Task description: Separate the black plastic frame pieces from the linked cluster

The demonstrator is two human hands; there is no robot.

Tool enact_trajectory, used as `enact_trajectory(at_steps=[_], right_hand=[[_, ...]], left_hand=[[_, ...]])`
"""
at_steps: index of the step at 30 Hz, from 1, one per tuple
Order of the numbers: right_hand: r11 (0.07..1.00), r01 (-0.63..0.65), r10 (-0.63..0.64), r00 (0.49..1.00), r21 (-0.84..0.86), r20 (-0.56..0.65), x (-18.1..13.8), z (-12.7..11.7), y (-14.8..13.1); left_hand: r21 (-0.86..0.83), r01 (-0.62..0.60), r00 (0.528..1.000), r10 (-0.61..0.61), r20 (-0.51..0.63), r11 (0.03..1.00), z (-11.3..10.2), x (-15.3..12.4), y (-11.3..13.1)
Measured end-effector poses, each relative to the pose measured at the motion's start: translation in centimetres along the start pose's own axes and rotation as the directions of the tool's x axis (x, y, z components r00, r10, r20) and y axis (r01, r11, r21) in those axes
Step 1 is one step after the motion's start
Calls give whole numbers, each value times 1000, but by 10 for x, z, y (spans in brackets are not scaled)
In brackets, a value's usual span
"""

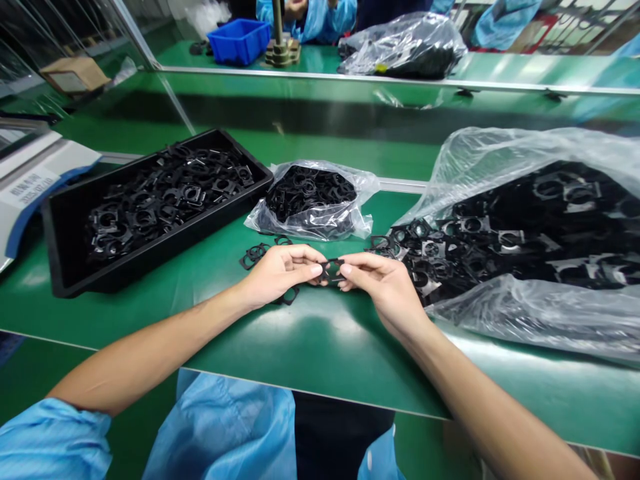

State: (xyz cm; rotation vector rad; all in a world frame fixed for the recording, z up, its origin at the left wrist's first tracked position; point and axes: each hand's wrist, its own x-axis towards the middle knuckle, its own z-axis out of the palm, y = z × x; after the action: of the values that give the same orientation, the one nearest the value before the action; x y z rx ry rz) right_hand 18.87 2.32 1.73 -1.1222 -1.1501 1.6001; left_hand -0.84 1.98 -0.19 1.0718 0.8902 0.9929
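Between my two hands, above the green table (300, 353), is a small flat black part with a round hole (326, 275). My left hand (280, 272) pinches its left side between thumb and fingers, and my right hand (383, 283) pinches its right side. A few loose black ring parts (254, 255) lie on the table just behind my left hand, and another (289, 295) shows below it. Past my hands sits a small clear bag (367, 190) of black rings. To the right, a large clear bag (500, 317) spills similar black parts close to my right hand.
A black tray (150, 250) heaped with black parts stands at the left, beside a white and blue device (55, 170). Across the bench are a blue bin (239, 41), a stuffed plastic bag (405, 43) and people in blue sleeves (323, 23).
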Motion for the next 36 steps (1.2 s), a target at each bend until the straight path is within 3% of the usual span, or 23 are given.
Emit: enact_trajectory(at_steps=[15,36], right_hand=[[999,-54,54,998,2,29,2,-1,-1],[987,134,-128,990,-90,61,-4,2,2]], left_hand=[[126,-100,992,108,-59,987,4,-1,2],[237,-232,957,266,-119,943,1,-3,-3]])
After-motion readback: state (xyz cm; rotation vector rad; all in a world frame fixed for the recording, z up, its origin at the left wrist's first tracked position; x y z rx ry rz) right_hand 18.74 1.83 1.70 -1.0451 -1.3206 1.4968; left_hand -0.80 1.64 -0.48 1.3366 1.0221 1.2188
